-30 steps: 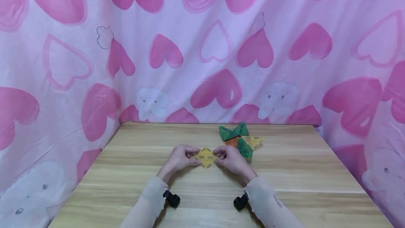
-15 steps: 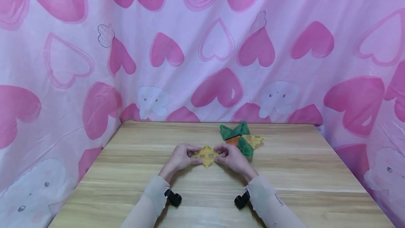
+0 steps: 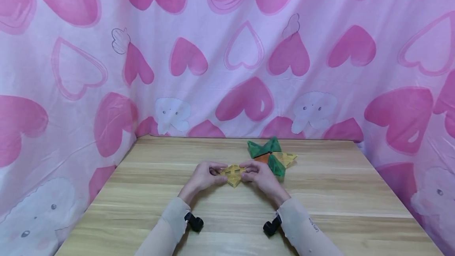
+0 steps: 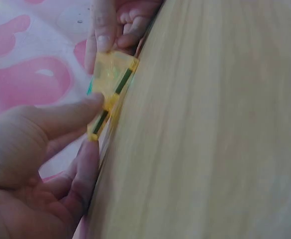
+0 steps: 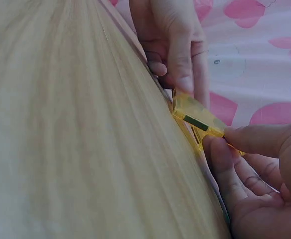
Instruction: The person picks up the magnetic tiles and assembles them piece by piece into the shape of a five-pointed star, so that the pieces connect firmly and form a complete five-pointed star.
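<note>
Left hand (image 3: pixel 203 176) and right hand (image 3: pixel 260 176) pinch, fingertips facing

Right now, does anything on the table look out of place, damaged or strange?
Nothing stands out. Both hands, left hand and right hand, pinch the yellow tiles just above the wooden table. The green, orange and yellow tile cluster sits whole behind them.

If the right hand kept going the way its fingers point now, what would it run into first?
Probably the left hand: the right hand points leftward across the yellow tile piece both hands pinch, and the left hand's fingertips sit just beyond it.
</note>
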The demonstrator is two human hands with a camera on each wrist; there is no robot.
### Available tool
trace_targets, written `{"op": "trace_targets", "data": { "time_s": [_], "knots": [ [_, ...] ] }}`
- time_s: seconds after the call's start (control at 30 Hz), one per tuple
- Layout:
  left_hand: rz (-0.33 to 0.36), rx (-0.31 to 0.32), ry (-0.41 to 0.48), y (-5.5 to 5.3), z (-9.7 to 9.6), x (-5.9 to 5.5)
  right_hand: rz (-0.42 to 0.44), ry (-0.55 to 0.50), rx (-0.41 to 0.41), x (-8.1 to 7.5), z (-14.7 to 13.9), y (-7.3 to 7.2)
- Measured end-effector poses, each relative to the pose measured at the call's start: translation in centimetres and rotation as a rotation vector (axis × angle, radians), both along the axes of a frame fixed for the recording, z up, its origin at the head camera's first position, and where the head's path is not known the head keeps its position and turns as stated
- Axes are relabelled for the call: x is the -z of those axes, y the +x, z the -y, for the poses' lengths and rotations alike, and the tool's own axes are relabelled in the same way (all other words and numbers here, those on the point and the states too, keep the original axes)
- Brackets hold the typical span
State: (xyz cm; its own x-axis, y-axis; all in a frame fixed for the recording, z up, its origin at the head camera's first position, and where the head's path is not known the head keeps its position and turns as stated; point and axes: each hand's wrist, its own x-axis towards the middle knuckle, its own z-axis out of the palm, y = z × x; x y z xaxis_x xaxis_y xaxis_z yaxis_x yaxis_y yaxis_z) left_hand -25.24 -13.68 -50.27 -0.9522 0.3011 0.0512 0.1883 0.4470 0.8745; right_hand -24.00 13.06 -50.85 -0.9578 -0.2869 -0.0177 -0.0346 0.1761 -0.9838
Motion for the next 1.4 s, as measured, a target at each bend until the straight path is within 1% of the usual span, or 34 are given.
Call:
{"op": "trace_targets", "data": {
  "time_s": [0.07,0.13,0.23,0.33,0.43,0.57,0.63,0.73,0.83,0.93,1.03,1.13,1.2,1.27,1.33,1.4],
  "knots": [
    [0.022,0.002,0.028,0.0,0.0,-0.1,0.021,-0.031,0.007,0.1,-0.1,-0.1],
    [0.027,-0.001,0.035,0.0,0.0,-0.3,0.035,-0.056,0.015,0.2,-0.2,-0.2],
    [0.035,-0.004,0.051,0.1,0.0,-0.5,0.049,-0.092,0.027,0.2,-0.3,-0.2],
    [0.059,-0.015,0.091,0.3,-0.1,-0.6,0.056,-0.114,0.034,0.2,-0.3,-0.2],
    [0.125,-0.043,0.175,0.4,-0.2,-0.4,0.060,-0.110,0.032,0.3,-0.2,-0.1],
    [0.206,-0.093,0.305,0.3,-0.5,0.1,0.056,-0.082,0.024,0.1,-0.1,0.1],
    [0.218,-0.117,0.344,0.3,-0.6,0.3,0.051,-0.073,0.016,-0.1,-0.1,0.1],
    [0.222,-0.148,0.381,0.3,-0.7,0.4,0.054,-0.066,0.011,-0.4,-0.2,0.1],
    [0.230,-0.160,0.416,0.4,-0.7,0.3,0.082,-0.049,0.037,-1.1,-0.3,0.2],
    [0.238,-0.157,0.447,0.5,-0.6,0.3,0.091,-0.007,0.082,-2.4,-0.8,0.3],
    [0.248,-0.159,0.461,0.5,-0.6,0.3,0.059,-0.011,0.090,-4.3,-2.1,0.2],
    [0.256,-0.163,0.461,0.4,-0.6,0.3,-0.011,-0.058,0.108,-6.4,-4.1,-0.1],
    [0.260,-0.160,0.461,0.4,-0.6,0.2,-0.072,-0.075,0.154,-7.4,-6.0,-0.2],
    [0.259,-0.155,0.457,0.4,-0.6,0.2,-0.133,-0.068,0.237,-7.8,-8.1,-0.4],
    [0.257,-0.154,0.455,0.5,-0.5,0.1,-0.163,-0.051,0.329,-7.5,-10.2,-0.7],
    [0.253,-0.155,0.447,0.7,-0.4,0.2,-0.156,0.018,0.405,-6.7,-11.9,-0.7]
  ]
}}
